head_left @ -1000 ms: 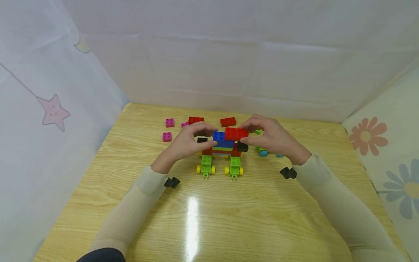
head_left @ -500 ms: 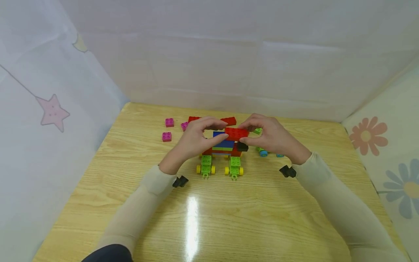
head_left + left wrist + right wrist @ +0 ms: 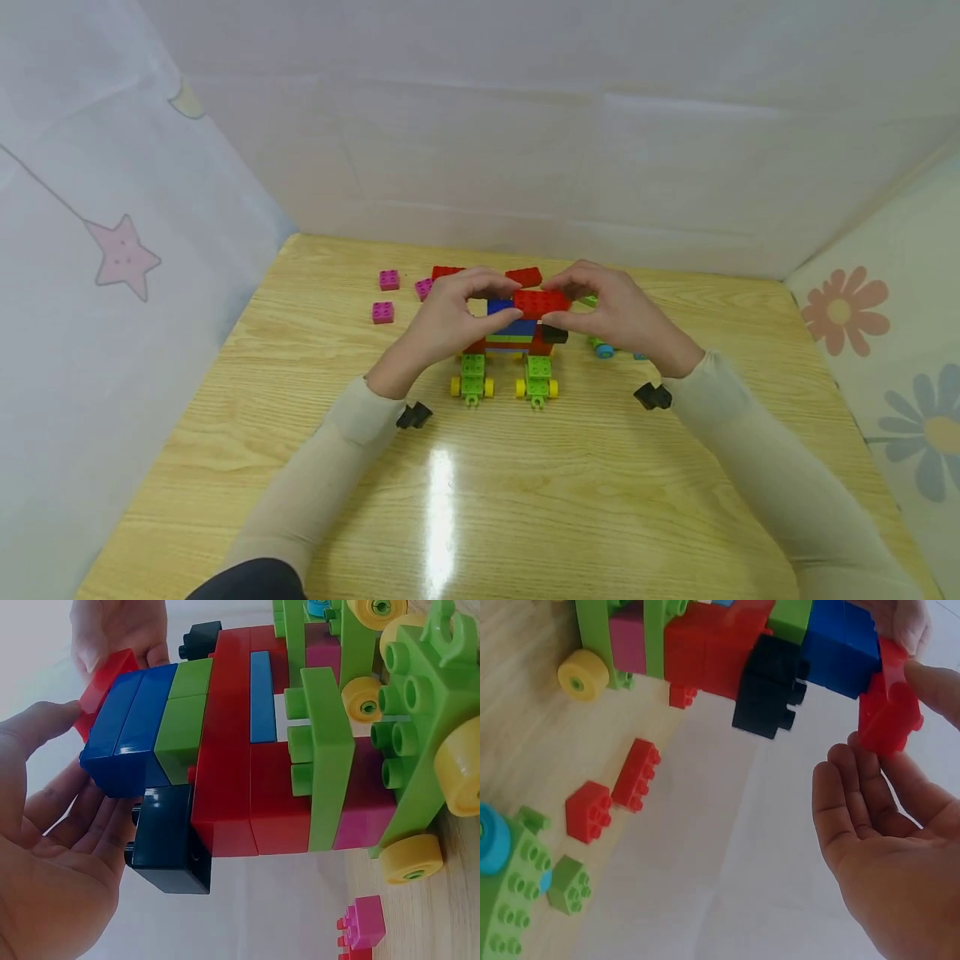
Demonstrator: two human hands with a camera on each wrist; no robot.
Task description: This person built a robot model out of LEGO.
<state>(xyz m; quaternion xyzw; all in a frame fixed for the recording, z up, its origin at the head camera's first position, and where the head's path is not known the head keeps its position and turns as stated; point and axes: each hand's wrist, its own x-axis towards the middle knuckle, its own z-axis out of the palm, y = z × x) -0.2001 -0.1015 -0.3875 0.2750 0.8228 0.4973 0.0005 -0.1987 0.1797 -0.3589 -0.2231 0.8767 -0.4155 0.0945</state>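
Observation:
A studded red brick (image 3: 542, 304) sits across the top of stacked blue bricks (image 3: 127, 735), its right end jutting past them in the head view. My left hand (image 3: 446, 321) pinches the left end of this red brick between thumb and fingers. At the other end, my right hand (image 3: 622, 312) grips it the same way. Below the blue bricks come light green bricks (image 3: 184, 720), long red bricks (image 3: 223, 742) and a black brick (image 3: 169, 836) sticking out at one side. Light green wheel bases (image 3: 537, 379) with yellow wheels (image 3: 411, 859) carry the whole build.
Behind the build lie loose pink bricks (image 3: 383, 312) and another red brick (image 3: 523, 277) on the wooden table (image 3: 570, 500). To the right, partly behind my right hand, is a green wheeled piece (image 3: 510, 892) with blue wheels. A pale cloth (image 3: 480, 167) hangs behind the table.
My left hand has moved right, from beside the blue bricks to the red brick's left end. The right hand keeps its hold on the red brick, shifting slightly left.

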